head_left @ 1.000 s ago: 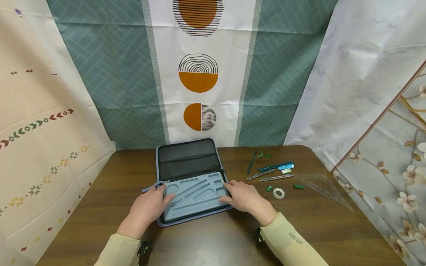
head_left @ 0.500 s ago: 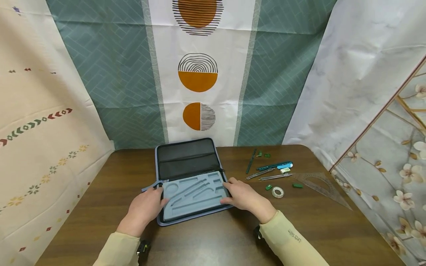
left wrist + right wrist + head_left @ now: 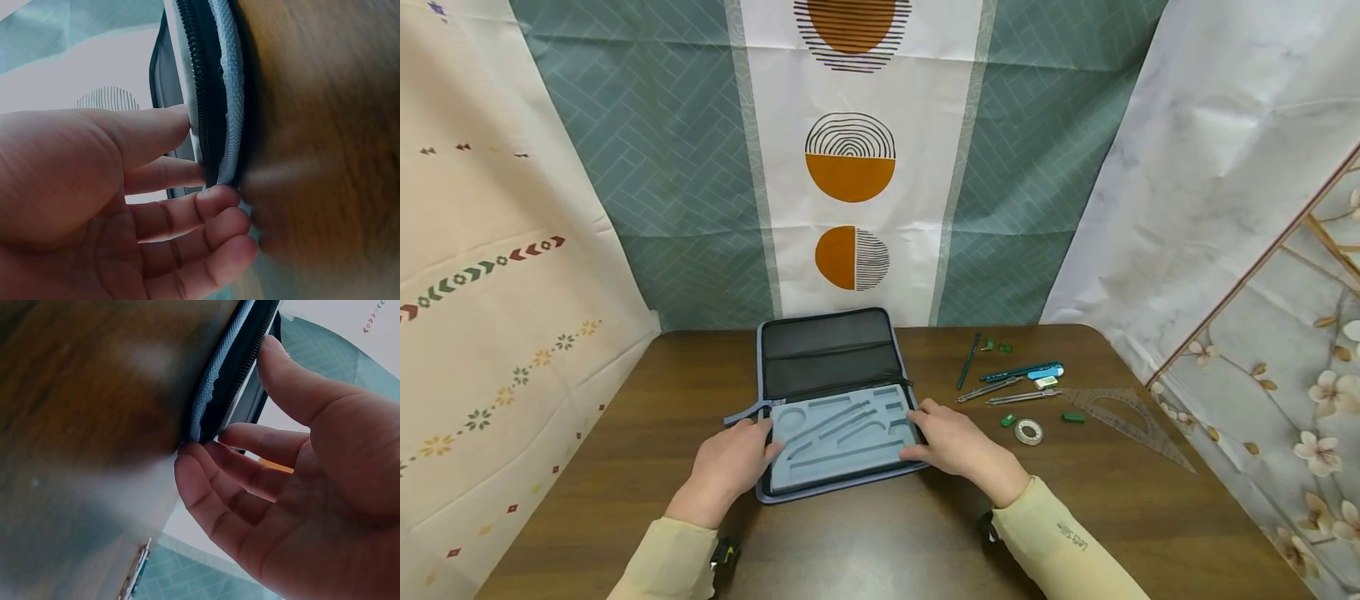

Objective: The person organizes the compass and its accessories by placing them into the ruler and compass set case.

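An open zippered case (image 3: 827, 367) lies on the table, its dark lid with a pocket tilted back toward the curtain. In its base sits a light blue-grey tray (image 3: 842, 437) with moulded slots, nothing lying in them. My left hand (image 3: 730, 462) holds the case's left side, thumb at the tray's edge. On the opposite side my right hand (image 3: 958, 442) holds the case likewise. Both wrist views show the thumb by the zipper (image 3: 194, 69) and fingertips at the lower edge; what lies under the case is hidden.
Right of the case lie two dark green pencils or pens (image 3: 967, 361), metal compasses (image 3: 1022, 398), a white eraser (image 3: 1046, 382), several small green pieces (image 3: 1073, 417), a round white ring-shaped item (image 3: 1028, 431) and a clear set square (image 3: 1135, 425). A strap (image 3: 745, 414) sticks out left.
My left thumb has drawn back from over the tray toward its left edge. The case sits slightly farther right, and the head view has shifted a little. The right hand keeps its hold.
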{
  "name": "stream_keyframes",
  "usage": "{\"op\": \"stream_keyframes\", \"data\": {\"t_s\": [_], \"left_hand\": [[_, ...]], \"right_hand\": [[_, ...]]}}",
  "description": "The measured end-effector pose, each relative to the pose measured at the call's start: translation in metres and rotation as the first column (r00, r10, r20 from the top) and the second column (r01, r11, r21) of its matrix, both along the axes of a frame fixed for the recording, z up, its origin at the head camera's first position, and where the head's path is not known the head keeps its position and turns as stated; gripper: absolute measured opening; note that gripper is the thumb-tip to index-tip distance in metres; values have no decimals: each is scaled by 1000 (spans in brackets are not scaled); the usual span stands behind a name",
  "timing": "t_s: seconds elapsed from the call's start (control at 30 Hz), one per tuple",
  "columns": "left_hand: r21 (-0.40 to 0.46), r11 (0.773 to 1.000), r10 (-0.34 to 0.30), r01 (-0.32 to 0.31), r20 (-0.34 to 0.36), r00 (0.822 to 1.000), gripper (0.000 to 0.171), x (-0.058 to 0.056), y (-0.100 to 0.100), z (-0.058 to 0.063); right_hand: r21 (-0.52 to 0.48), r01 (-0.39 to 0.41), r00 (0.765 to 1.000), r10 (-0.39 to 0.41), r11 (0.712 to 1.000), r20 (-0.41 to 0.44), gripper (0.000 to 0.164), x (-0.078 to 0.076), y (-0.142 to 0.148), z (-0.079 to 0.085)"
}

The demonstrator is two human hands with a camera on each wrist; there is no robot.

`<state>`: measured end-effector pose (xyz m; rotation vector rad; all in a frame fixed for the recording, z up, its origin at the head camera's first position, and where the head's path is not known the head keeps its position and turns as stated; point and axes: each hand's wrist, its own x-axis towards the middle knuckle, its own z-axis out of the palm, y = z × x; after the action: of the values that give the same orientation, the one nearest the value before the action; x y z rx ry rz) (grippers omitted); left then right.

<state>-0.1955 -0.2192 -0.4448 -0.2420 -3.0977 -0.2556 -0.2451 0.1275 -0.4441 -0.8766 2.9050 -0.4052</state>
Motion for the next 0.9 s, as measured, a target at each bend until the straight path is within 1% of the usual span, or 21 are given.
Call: {"op": "stream_keyframes", "data": {"t_s": [0.23,0.37,0.47,0.7,0.8,0.9], "left_hand": [[4,1000,-6,6,2,1000,44,-2,4,0],[10,1000,-15,15,2,1000,46,-3,8,-1],[10,1000,-24,24,-1,1000,47,-6,11,-2],[2,999,-44,44,-2,999,47,-10,20,-2],[-9,998,-64,64,-10,998,46,-11,24,-1],[-20,996,-90,89,-23,996,41,-12,28,0]], "right_hand": [[26,5,999,-4,1000,-37,65,2,3,0],[47,6,997,-3,999,-72,61,5,5,2],[61,21,996,-16,998,-82,57,7,7,4],[68,72,996,-69,995,-58,46,10,11,11],[83,87,995,-83,993,-51,45,11,13,14],[90,98,995,-95,991,-39,42,11,17,17]]}}
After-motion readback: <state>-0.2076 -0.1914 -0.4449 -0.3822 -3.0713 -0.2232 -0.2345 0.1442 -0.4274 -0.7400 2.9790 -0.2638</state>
